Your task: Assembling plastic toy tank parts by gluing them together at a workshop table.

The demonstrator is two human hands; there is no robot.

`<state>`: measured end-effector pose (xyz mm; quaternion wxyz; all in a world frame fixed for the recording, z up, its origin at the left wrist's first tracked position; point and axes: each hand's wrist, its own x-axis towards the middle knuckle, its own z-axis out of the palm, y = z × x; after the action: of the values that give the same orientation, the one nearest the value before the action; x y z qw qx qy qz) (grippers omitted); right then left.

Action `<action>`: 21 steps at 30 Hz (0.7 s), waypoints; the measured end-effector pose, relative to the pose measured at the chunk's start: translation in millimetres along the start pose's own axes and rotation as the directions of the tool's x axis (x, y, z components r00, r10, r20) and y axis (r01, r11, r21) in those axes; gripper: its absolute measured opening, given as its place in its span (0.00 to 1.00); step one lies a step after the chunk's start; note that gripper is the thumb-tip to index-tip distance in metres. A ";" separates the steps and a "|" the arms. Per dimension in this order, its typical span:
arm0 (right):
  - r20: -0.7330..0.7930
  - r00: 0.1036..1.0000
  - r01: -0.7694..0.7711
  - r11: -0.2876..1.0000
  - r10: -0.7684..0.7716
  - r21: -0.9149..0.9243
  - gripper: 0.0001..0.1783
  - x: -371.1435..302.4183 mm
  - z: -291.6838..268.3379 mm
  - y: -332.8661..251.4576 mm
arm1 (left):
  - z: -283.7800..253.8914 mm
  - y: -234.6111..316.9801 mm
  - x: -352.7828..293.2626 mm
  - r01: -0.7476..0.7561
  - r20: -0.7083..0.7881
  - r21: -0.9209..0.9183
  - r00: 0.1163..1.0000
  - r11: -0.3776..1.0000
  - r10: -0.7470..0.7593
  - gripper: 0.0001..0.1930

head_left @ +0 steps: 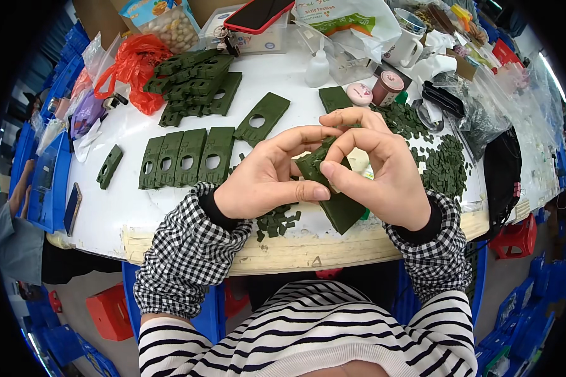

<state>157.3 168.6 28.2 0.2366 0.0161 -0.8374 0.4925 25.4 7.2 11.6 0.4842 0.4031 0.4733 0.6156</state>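
**Both hands pinch a green plate above the bench edge**

Head view: your left hand [264, 182] and right hand [383, 176] close their fingers on one dark green plastic plate [336, 201], held tilted over the near edge of the white bench [119, 213]. Small green pieces [277, 223] lie just under your hands. A row of green plates with holes [185, 157] sits to the left, a stack [195, 85] behind it. More loose bits [443, 163] crowd the right side. Bare bench remains at lower left.
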 end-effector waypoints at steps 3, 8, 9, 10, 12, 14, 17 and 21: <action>-0.001 1.000 -0.001 1.000 0.001 -0.006 0.05 0.0 -0.1 -0.9 | -0.9 -0.1 0.2 0.002 0.003 0.010 1.000 1.000 -0.002 0.38; -0.014 1.000 0.003 1.000 -0.003 -0.021 0.05 -0.3 1.6 -1.4 | -0.2 0.3 0.8 -0.006 -0.002 0.024 1.000 1.000 0.006 0.38; -0.015 1.000 0.007 0.999 -0.008 -0.031 0.05 -0.3 1.6 -1.9 | -0.2 0.1 0.6 -0.009 -0.005 0.035 1.000 0.999 0.010 0.38; -0.016 1.000 0.010 0.999 -0.011 -0.042 0.05 -0.3 1.6 -1.9 | -0.5 -0.5 0.7 -0.012 -0.008 0.044 1.000 0.999 0.012 0.39; -0.019 1.000 0.012 0.999 -0.013 -0.052 0.05 -0.3 1.9 -1.5 | -1.1 -1.4 0.5 -0.015 -0.010 0.067 1.000 0.998 0.016 0.39; -0.021 1.000 0.014 0.998 -0.016 -0.065 0.05 -0.3 1.5 -1.7 | -1.4 -1.4 1.0 -0.019 -0.007 0.080 1.000 0.997 0.019 0.39; -0.024 0.999 0.019 0.997 -0.021 -0.076 0.05 -0.3 2.0 -1.2 | -1.1 -1.2 0.9 -0.016 -0.014 0.061 1.000 0.998 0.017 0.39; -0.038 0.999 0.020 0.998 -0.023 -0.058 0.06 -0.9 3.7 0.1 | -0.1 -1.4 0.5 -0.020 -0.028 0.055 0.999 0.998 0.021 0.39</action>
<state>156.7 165.4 26.2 0.2585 0.0087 -0.8461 0.4660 25.4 7.8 10.3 0.4599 0.4124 0.4927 0.6129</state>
